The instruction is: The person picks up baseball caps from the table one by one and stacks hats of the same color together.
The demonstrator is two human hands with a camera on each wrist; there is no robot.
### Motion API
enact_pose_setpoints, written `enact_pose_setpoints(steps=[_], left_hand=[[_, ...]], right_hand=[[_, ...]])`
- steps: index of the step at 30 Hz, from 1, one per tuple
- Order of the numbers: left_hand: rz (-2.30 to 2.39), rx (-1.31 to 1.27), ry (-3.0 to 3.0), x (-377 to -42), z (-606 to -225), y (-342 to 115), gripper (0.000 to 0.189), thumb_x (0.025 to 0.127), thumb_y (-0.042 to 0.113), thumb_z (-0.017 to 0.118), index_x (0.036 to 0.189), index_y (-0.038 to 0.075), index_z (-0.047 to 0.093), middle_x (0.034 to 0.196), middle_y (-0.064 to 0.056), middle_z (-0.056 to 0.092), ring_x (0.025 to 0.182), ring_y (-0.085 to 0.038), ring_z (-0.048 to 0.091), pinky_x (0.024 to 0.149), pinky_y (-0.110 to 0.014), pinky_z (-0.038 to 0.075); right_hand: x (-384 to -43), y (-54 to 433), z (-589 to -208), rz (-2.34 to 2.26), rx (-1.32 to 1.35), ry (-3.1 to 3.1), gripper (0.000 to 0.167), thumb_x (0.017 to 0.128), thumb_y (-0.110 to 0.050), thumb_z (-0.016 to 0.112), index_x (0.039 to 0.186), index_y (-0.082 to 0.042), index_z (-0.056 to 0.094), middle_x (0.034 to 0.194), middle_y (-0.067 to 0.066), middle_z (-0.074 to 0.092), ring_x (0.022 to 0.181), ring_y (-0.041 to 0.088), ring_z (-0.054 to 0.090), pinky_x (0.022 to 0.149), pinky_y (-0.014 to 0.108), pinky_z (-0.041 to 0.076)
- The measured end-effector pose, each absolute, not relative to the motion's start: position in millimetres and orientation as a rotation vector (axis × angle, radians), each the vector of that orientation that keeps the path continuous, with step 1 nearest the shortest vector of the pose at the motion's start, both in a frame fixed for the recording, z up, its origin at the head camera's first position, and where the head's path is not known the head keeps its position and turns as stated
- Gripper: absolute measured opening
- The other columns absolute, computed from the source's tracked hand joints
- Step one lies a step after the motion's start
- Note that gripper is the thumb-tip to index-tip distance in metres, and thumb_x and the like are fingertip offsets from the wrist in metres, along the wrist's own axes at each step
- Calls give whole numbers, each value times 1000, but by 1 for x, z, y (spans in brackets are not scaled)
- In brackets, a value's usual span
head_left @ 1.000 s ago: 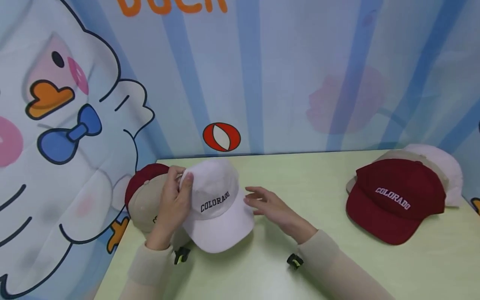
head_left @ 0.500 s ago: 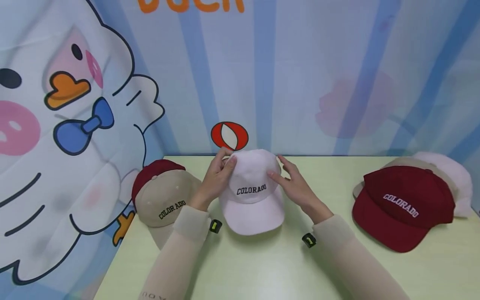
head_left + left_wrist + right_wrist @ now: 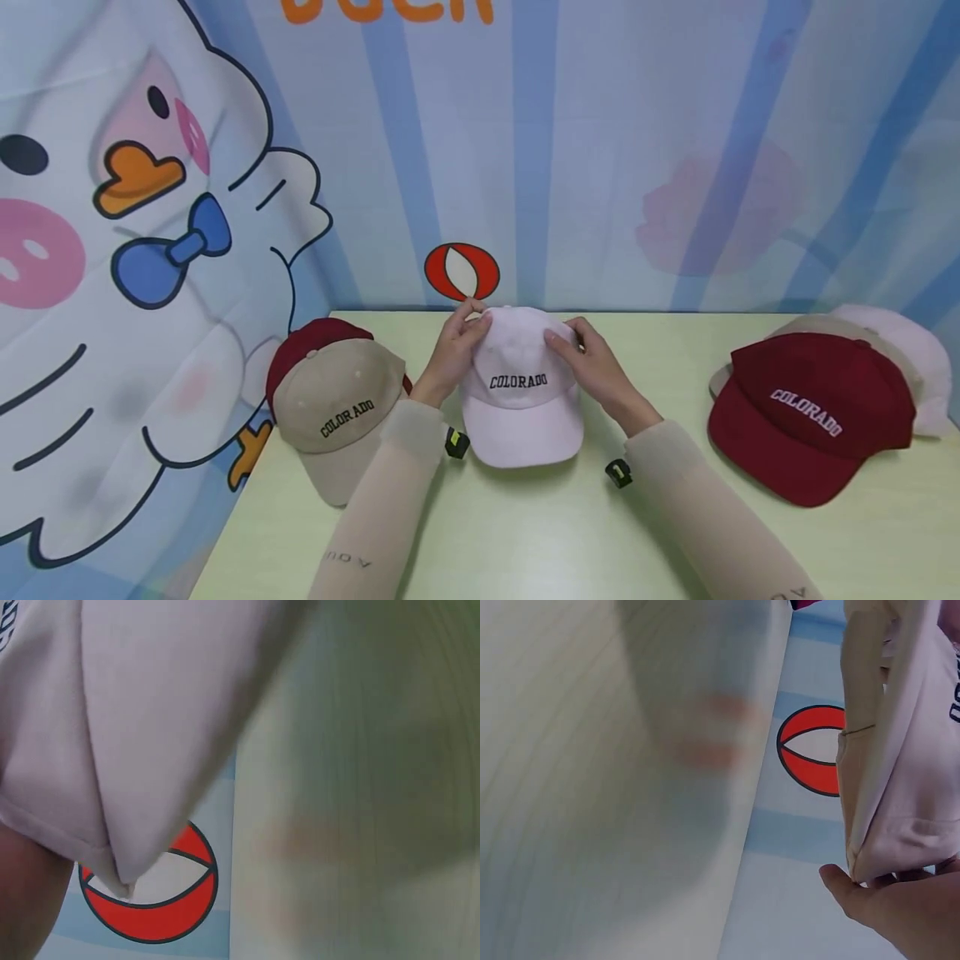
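Observation:
A white baseball cap with dark COLORADO lettering is at mid table, brim toward me. My left hand grips the left side of its crown, thumb in front. On the opposite side my right hand pinches the crown, thumb on the front panel and the fingers mostly hidden behind. In the left wrist view, the brim and side of the cap hang above the table with the hand at the edge. The right wrist view has the cap's open underside above the right hand.
Left of the white cap, a beige COLORADO cap lies over a dark red cap. At the right, another dark red cap overlaps a beige cap and a white cap. A printed backdrop stands behind the table.
The white cap has moved right from over the left pile to mid table and straightened. My right hand, earlier apart from it, now holds its right side. The beige cap's lettering is uncovered.

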State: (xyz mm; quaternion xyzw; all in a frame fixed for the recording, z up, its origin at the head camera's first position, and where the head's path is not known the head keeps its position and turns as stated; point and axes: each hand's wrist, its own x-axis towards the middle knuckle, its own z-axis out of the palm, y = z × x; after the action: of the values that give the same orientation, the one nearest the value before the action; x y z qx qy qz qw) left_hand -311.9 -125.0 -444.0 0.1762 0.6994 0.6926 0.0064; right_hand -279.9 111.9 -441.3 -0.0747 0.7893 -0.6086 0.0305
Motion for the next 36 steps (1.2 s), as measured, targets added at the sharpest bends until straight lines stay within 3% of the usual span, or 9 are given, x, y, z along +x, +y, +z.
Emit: enact_pose_setpoints(steps=[3, 5, 14, 21, 28, 33, 36], left_hand=[[2162, 507, 2224, -317, -447, -121, 7, 108, 28, 55, 108, 21, 56, 90, 3, 67, 83, -15, 65, 71, -28, 54], [2135, 473, 2277, -320, -448, -119, 9, 107, 29, 57, 110, 20, 58, 96, 2, 65, 89, -16, 63, 75, -29, 53], [1953, 183, 2579, -329, -448, -106, 20, 108, 37, 56, 118, 21, 61, 123, -10, 64, 109, -28, 61, 96, -43, 54], [1970, -28, 2596, -334, -455, -102, 27, 109, 38, 53, 126, 20, 62, 135, -10, 62, 126, -30, 58, 111, -49, 48], [2074, -156, 2492, -338, -462, -101, 27, 110, 36, 49, 129, 19, 59, 153, -8, 52, 144, -30, 46, 122, -52, 36], [2120, -203, 2443, -342, -466, -103, 25, 111, 34, 47, 127, 19, 59, 158, -7, 47, 149, -30, 39, 123, -54, 32], [2122, -211, 2441, -346, -469, -107, 25, 111, 35, 48, 127, 20, 61, 156, -8, 48, 146, -31, 42, 122, -54, 35]], right_hand=[[-283, 111, -444, -1923, -181, 2398, 32, 108, -38, 53, 113, -7, 51, 101, 4, 44, 103, 22, 44, 89, 35, 37], [-286, 110, -445, -1961, -144, 2357, 28, 110, -36, 50, 109, -8, 51, 99, 2, 43, 101, 20, 43, 88, 34, 36], [-302, 94, -452, -2042, 118, 2241, 23, 111, -32, 47, 114, -10, 53, 118, 5, 50, 113, 22, 46, 100, 34, 38], [-312, 83, -460, -2032, 209, 2258, 27, 111, -35, 47, 116, -9, 54, 124, 9, 53, 114, 23, 48, 102, 37, 40], [-318, 76, -465, -1949, 255, 2293, 39, 111, -39, 46, 133, -8, 54, 141, 13, 53, 127, 27, 49, 116, 46, 39], [-317, 76, -464, -1913, 253, 2267, 46, 110, -37, 47, 148, -11, 49, 155, 13, 47, 142, 30, 45, 122, 48, 36], [-312, 77, -462, -1888, 221, 2251, 53, 110, -35, 47, 158, -13, 39, 165, 13, 35, 153, 32, 35, 126, 50, 30]])
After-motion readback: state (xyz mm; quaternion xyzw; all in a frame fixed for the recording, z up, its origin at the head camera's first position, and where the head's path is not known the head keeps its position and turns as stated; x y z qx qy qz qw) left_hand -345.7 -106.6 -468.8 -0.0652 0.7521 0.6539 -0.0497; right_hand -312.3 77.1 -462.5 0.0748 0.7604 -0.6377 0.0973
